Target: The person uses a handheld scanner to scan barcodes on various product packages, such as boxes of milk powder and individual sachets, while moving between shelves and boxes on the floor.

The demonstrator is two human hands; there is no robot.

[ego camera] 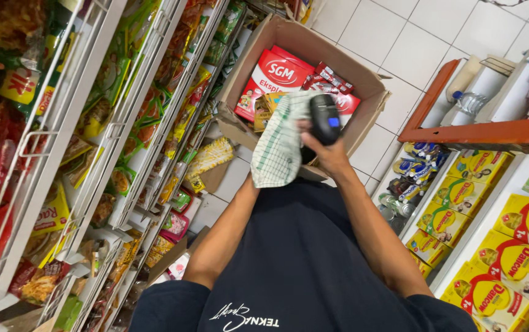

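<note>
Nearest: person's dark T-shirt [301, 270], both forearms reaching fwd from it. Right hand [332, 157] has its fingers wrapped tight round a black handheld scanner [324, 117], small blue screen lit, device pointing toward the far box. Left hand is hidden under a white-and-green checked cloth [280, 144] which drapes over it & hangs down; can't tell how those fingers sit. Cloth and scanner touch side by side, both held above the floor just in front of an open cardboard box [363, 80]. Box sits on white floor tiles [412, 43], holding red-and-white cartons [276, 77] plus smaller red packs. Left side: white wire racks [92, 123] full of snack packets. Right side: shelf w/ yellow-and-red boxes [516, 258], an orange-red rail [479, 132] above, clear water bottle [468, 101] further back.
</note>
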